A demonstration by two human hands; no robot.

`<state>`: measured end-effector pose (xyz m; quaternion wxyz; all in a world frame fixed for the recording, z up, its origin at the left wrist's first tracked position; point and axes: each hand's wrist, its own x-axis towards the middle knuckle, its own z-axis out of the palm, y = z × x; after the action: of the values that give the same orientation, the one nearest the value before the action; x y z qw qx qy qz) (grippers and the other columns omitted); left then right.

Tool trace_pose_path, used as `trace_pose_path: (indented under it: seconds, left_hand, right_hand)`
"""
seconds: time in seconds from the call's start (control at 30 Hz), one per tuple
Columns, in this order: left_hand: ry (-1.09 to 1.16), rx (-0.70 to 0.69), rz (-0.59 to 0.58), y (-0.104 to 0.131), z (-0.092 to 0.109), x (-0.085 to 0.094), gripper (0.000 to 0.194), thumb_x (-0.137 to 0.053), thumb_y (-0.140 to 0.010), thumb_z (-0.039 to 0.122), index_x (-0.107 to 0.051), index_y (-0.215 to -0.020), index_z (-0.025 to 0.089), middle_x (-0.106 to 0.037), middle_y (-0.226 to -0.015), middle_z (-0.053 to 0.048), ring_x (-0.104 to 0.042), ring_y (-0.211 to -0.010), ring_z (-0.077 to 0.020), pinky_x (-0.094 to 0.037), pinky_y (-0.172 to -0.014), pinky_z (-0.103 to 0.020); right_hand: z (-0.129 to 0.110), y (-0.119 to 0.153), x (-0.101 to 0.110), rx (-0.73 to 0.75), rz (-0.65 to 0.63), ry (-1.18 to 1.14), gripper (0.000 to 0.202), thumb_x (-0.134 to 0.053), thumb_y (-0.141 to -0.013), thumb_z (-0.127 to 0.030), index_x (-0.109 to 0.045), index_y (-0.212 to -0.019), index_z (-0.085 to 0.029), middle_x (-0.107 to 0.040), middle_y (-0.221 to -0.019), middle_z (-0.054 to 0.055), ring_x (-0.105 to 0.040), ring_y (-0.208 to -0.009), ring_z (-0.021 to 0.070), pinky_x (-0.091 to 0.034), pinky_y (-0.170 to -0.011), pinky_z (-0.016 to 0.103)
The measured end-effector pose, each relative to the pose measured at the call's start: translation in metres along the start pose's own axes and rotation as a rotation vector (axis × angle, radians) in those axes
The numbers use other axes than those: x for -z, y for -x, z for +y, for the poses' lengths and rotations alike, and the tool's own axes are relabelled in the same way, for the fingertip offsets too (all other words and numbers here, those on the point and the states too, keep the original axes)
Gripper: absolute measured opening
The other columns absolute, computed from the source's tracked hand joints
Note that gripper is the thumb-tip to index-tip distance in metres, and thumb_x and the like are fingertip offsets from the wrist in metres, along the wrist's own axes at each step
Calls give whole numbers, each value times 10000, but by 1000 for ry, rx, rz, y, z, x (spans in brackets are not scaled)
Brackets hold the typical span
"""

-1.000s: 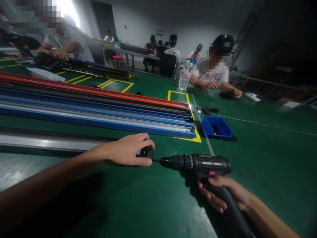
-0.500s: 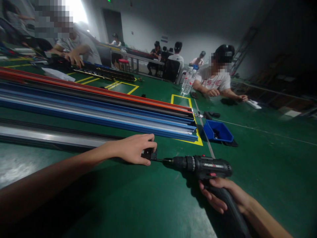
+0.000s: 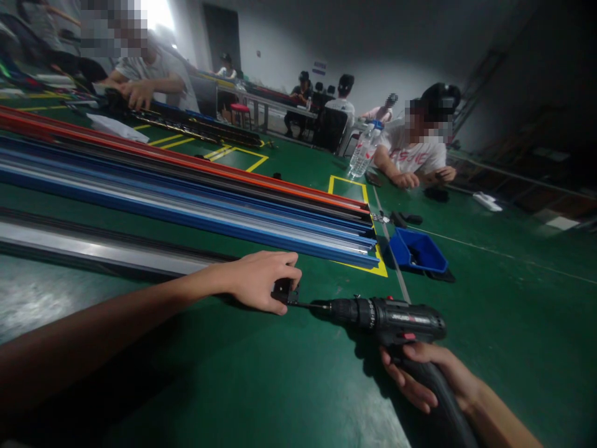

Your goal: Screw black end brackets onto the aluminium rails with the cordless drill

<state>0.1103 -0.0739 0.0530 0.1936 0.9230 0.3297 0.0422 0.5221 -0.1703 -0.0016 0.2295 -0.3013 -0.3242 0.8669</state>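
My left hand grips a small black end piece at the right end of a long black and silver profile. Wrapped round the handle of a black power drill is my right hand. The drill lies level and points left, and its long thin bit reaches the end piece beside my left fingertips. Whether the bit sits in a screw cannot be made out.
Blue profiles and an orange one lie behind my left hand. A blue bin stands beyond the drill, near bottles. People sit across the green table, one with hands at the right back.
The whole view has shifted slightly, so most things appear a little further right. Both hands keep their holds. The person at the right back has raised a hand.
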Motion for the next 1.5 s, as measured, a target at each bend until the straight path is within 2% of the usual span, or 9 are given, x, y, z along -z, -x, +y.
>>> trace_pose_path:
  seconds: [0.33, 0.57, 0.67, 0.83, 0.97, 1.03, 1.17, 1.5]
  left_hand:
    - [-17, 13, -18, 1, -1, 1, 368, -857, -792, 469, -685, -1032, 250, -563, -1066, -20, -591, -913, -212, -369, -701, -310]
    - [-24, 25, -22, 1, -2, -1, 375, -851, -802, 484, -688, -1052, 257, -553, -1094, -20, -603, -939, -215, -429, -766, -330]
    - [-18, 25, -28, 1, -2, -1, 367, -847, -810, 481, -686, -1051, 257, -551, -1098, -20, -603, -949, -220, -438, -779, -336]
    - [-1, 18, -24, 2, -2, 0, 372, -856, -807, 474, -680, -1055, 260, -551, -1107, -22, -601, -960, -228, -424, -771, -338]
    - [-1, 30, -25, 1, -1, 0, 368, -857, -804, 469, -679, -1050, 260, -548, -1098, -22, -595, -952, -227, -407, -756, -333]
    - [2, 29, -34, 1, 0, 1, 360, -851, -806, 465, -681, -1045, 257, -551, -1097, -24, -594, -956, -229, -405, -758, -335]
    - [10, 25, -24, 1, -1, 0, 349, -848, -804, 457, -681, -1033, 253, -553, -1089, -24, -594, -950, -229, -405, -759, -337]
    - [24, 4, 6, 1, -4, -3, 353, -852, -795, 457, -672, -1019, 253, -559, -1072, -19, -589, -936, -222, -377, -736, -325]
  right_hand:
    - [-2, -5, -1, 9, -48, 11, 422, -696, -996, -421, -775, -1182, -50, -780, -952, 150, -505, -431, 21, -495, -474, 160]
    - [-3, -5, -1, -4, -69, 7, 457, -708, -991, -410, -750, -1258, -42, -783, -1054, 187, -550, -474, 25, -522, -505, 163]
    - [-2, -4, -2, -8, -75, -13, 469, -721, -980, -415, -755, -1248, -32, -782, -1051, 185, -555, -477, 28, -520, -506, 163]
    - [-1, -3, -1, 11, -116, -38, 415, -654, -1035, -378, -776, -1231, -33, -790, -1028, 182, -532, -475, 23, -542, -537, 161]
    - [1, -4, -1, 34, -122, -16, 382, -632, -1050, -371, -799, -1155, -44, -765, -895, 120, -512, -461, 29, -553, -541, 165]
    - [2, -5, -1, 40, -118, -15, 355, -651, -1034, -371, -803, -1131, -64, -761, -901, 106, -498, -453, 24, -543, -526, 162]
    - [2, -3, -2, 30, -83, -1, 351, -680, -1009, -380, -807, -1098, -65, -756, -886, 100, -490, -444, 24, -527, -507, 168]
    - [2, 1, -5, -54, 111, -7, 390, -815, -873, -447, -781, -945, -66, -695, -738, 63, -478, -385, 43, -477, -422, 182]
